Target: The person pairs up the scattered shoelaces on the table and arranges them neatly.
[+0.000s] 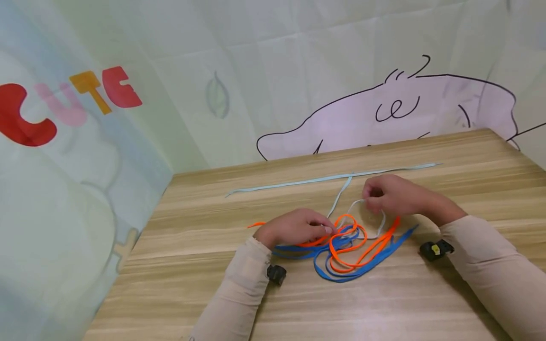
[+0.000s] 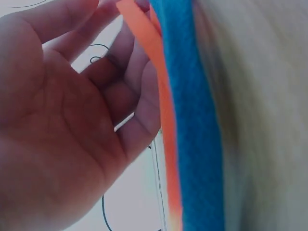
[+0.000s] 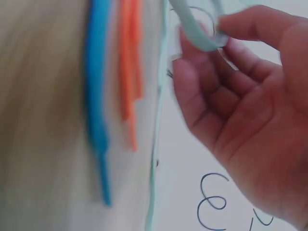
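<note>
A tangle of orange shoelace (image 2: 168, 120) and blue shoelace (image 2: 199, 120) lies on the table beneath both hands. My left hand (image 1: 300, 227) rests at its left side, thumb and forefinger pinching in among the strands; its fingertips are cut off in the left wrist view. Over the far right of the tangle, my right hand (image 1: 392, 194) pinches a pale shoelace (image 3: 202, 41) between thumb and fingers. This lace hangs in a loop down into the pile. Loose ends of the orange and blue laces point right, below the right hand.
Toward the back of the wooden table (image 1: 192, 293), a light blue shoelace (image 1: 294, 183) lies stretched nearly straight. A pale strand (image 1: 340, 195) runs from it toward the tangle. A printed cloth (image 1: 183, 94) hangs behind and left of the table.
</note>
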A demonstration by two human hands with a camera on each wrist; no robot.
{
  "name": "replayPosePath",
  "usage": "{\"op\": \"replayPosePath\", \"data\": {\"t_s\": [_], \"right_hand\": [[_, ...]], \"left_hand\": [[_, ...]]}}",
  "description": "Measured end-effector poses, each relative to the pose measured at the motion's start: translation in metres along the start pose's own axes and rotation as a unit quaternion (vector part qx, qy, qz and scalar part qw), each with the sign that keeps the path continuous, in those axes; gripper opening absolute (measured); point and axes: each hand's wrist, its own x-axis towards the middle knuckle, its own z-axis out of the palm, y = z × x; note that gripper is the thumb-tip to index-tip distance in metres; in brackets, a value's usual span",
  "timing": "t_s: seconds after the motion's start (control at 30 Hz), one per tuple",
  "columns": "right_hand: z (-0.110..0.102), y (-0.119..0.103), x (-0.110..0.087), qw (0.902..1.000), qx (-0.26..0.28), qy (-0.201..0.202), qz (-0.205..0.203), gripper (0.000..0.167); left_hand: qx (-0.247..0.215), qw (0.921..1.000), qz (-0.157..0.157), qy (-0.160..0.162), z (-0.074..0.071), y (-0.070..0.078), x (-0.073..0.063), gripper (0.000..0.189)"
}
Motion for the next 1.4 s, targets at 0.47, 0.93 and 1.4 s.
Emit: {"op": "replayPosePath", "data": {"t_s": [0.47,0.93,1.4], "right_hand": [[-0.005,-0.048,-0.011,0.9812,0.160,0.083,-0.069,0.008],[-0.011,-0.081,-0.028,0.9652,0.173,0.139,-0.139,0.003],[-0.020,-0.097,-0.044,0.9558,0.156,0.190,-0.161,0.005]], "left_hand": [[-0.076,0.9902,0.028,0.114,0.002,0.006,0.003,0.049],[-0.089,0.9866,0.074,0.115,-0.001,0.010,0.000,0.019],[-0.177,0.9669,0.084,0.163,-0.007,0.003,-0.004,0.019]]}}
